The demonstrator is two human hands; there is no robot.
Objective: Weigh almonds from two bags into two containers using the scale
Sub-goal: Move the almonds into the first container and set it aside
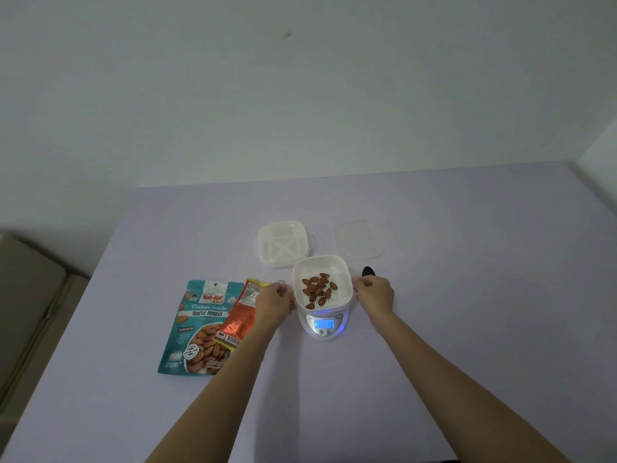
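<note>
A white perforated container (344,283) with several almonds (318,289) in it sits on a small digital scale (323,326) whose blue display is lit. My left hand (273,300) grips the container's left side and my right hand (374,294) grips its right side. An identical container (283,243) stands empty just behind, to the left. To the left of the scale lies a teal bag of roasted almonds (197,329), and an orange bag (242,317) rests partly on top of it, partly hidden by my left wrist.
A clear lid (359,240) lies behind the scale on the right. A black spoon (367,271) pokes out behind my right hand. A small clip (281,282) lies by my left fingers. The lilac table (467,279) meets a white wall behind.
</note>
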